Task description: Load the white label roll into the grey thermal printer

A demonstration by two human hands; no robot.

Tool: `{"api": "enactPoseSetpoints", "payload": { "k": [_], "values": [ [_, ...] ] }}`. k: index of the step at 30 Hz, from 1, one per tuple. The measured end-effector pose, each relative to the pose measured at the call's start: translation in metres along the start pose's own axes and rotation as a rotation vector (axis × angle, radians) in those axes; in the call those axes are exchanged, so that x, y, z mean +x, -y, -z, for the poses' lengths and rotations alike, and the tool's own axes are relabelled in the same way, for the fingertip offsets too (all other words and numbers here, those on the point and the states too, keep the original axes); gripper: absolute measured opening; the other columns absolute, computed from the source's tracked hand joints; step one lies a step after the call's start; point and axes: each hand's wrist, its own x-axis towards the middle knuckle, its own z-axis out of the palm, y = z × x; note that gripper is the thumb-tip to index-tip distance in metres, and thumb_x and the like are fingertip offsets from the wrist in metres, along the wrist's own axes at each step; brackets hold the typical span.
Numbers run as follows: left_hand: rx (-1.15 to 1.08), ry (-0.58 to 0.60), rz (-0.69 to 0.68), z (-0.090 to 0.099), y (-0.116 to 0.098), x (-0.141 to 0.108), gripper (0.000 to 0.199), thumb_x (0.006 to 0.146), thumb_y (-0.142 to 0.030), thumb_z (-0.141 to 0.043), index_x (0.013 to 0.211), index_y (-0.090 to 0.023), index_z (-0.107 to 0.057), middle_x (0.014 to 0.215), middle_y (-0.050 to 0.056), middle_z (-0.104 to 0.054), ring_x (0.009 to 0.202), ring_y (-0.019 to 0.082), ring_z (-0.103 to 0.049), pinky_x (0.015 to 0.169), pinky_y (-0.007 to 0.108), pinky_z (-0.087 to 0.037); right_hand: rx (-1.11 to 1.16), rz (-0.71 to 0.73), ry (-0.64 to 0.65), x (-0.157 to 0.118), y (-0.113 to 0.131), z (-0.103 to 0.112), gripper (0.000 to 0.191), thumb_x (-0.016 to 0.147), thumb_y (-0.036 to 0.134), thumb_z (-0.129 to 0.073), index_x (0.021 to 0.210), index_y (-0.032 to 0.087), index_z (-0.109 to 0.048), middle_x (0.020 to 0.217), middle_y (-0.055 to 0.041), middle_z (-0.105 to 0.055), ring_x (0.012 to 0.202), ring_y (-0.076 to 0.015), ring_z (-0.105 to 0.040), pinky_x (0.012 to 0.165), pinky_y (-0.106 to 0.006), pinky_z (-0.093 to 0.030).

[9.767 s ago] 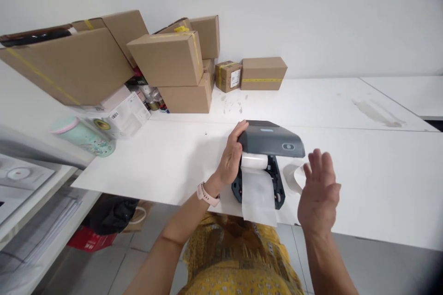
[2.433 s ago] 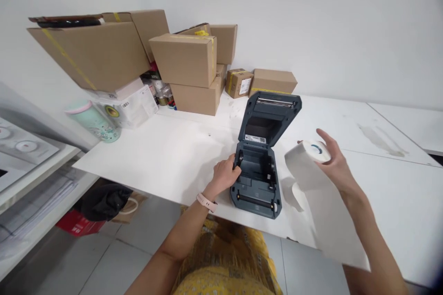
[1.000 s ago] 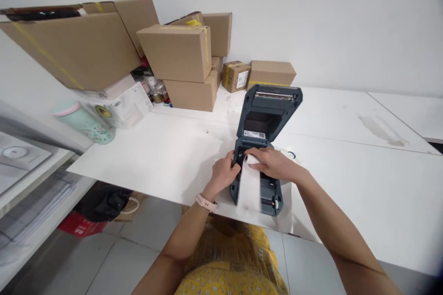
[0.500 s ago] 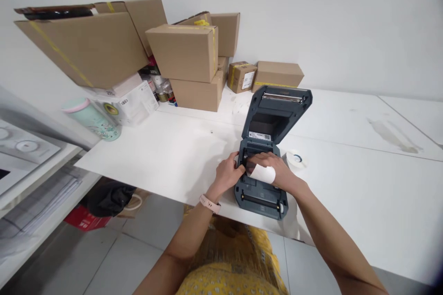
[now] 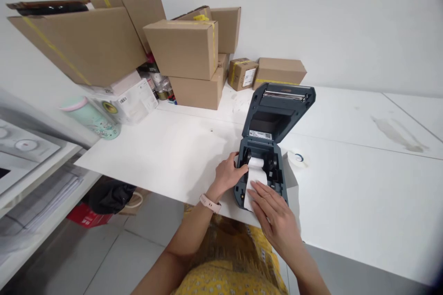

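Draws back from inside the open label printer (image 5: 266, 147) with the right hand (image 5: 277, 216) since half a second ago, leaving the small white roll (image 5: 256, 162) seated in the bay and the paper strip (image 5: 256, 179) spread forward. Presses on that strip with the right fingers extended, slightly apart and laid over the paper rather than closed around it. Hides part of the printer's front edge and the strip's right side beneath the same fingers. Keeps the left hand (image 5: 228, 175) clamped on the printer's left wall, with the thumb over the rim, just beside the roll; does not show clearly how the other left fingers bend outside.

Shows the roll just beyond the right fingertips, and the raised lid (image 5: 278, 110) farther beyond both sets of fingers. Lies to the right of the printer, beyond the right fingers, with the larger roll (image 5: 296, 158) on the white table (image 5: 346, 193). Stands well apart, beyond and left of the left fingers, with the stacked cartons (image 5: 183, 50) and mint-green bottle (image 5: 92, 119).
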Motion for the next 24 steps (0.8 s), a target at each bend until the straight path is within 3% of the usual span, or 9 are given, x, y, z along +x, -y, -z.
{"api": "enactPoseSetpoints", "payload": {
  "k": [5,8,11,17,24],
  "values": [
    [0.02,0.015,0.015,0.002,-0.002,-0.001,0.054,0.091,-0.044,-0.057,0.14,-0.022,-0.056,0.115,0.008,-0.078,0.105,0.032,-0.072,0.089,0.038,-0.053,-0.006,0.042,0.039,-0.01,-0.001,0.002,0.04,0.098,0.029,-0.066,0.138,0.021,-0.062,0.137,-0.0091,-0.071,0.13,-0.0275,-0.067,0.105,-0.05,-0.058],
    [0.019,0.017,0.014,0.002,-0.002,0.0,0.054,0.09,-0.043,-0.057,0.14,-0.022,-0.057,0.115,0.008,-0.078,0.105,0.031,-0.072,0.088,0.037,-0.053,0.026,0.048,0.028,-0.014,-0.006,0.004,0.038,0.098,0.023,-0.066,0.135,0.022,-0.063,0.133,-0.0069,-0.073,0.129,-0.0255,-0.068,0.106,-0.048,-0.057],
    [0.014,0.017,0.004,0.001,0.0,0.001,0.054,0.09,-0.043,-0.056,0.14,-0.022,-0.057,0.114,0.008,-0.078,0.103,0.031,-0.072,0.086,0.036,-0.053,0.113,0.007,-0.011,-0.015,-0.009,0.009,0.033,0.097,0.011,-0.061,0.126,0.025,-0.068,0.125,-0.0035,-0.077,0.124,-0.0223,-0.07,0.105,-0.044,-0.057],
    [-0.001,0.014,-0.021,-0.001,0.005,0.003,0.055,0.09,-0.045,-0.056,0.14,-0.021,-0.057,0.098,0.007,-0.078,0.093,0.03,-0.072,0.081,0.035,-0.052,0.294,-0.156,0.052,-0.018,-0.01,0.027,0.016,0.1,0.021,-0.057,0.099,0.027,-0.072,0.12,-0.0036,-0.079,0.117,-0.0244,-0.073,0.106,-0.047,-0.058],
    [-0.022,0.01,-0.012,-0.002,0.005,0.001,0.056,0.091,-0.046,-0.057,0.141,-0.021,-0.056,0.095,0.007,-0.077,0.094,0.03,-0.072,0.081,0.035,-0.052,0.31,-0.161,0.113,-0.026,-0.009,0.027,0.019,0.1,0.023,-0.057,0.106,0.031,-0.074,0.127,-0.0014,-0.077,0.122,-0.0261,-0.072,0.11,-0.054,-0.054]
  ]
}}
